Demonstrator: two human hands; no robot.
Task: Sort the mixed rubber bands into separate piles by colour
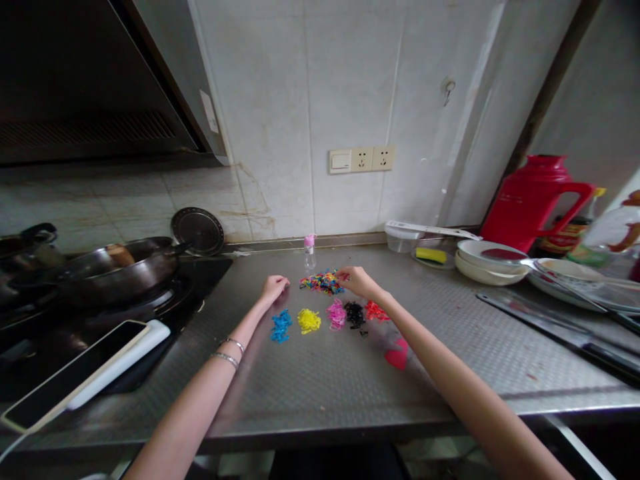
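Note:
A mixed pile of small coloured rubber bands [320,282] lies on the steel counter. My right hand [359,281] is at its right edge, fingers pinched at the bands; what they hold is too small to make out. Left of the pile, my left hand [275,289] rests low over the counter with its fingers curled together, their contents hidden. Nearer me lie sorted heaps: blue bands [281,326], yellow bands [309,321], pink bands [336,314], black bands [355,315] and red bands [376,311], the red ones partly behind my right forearm.
A small pink-capped bottle [310,252] stands behind the pile. Clear plastic with a red patch [397,355] lies by my right forearm. Left are a phone [75,373] and a pan [120,270] on the stove; right are bowls [487,267], a knife [545,327] and a red flask [525,207].

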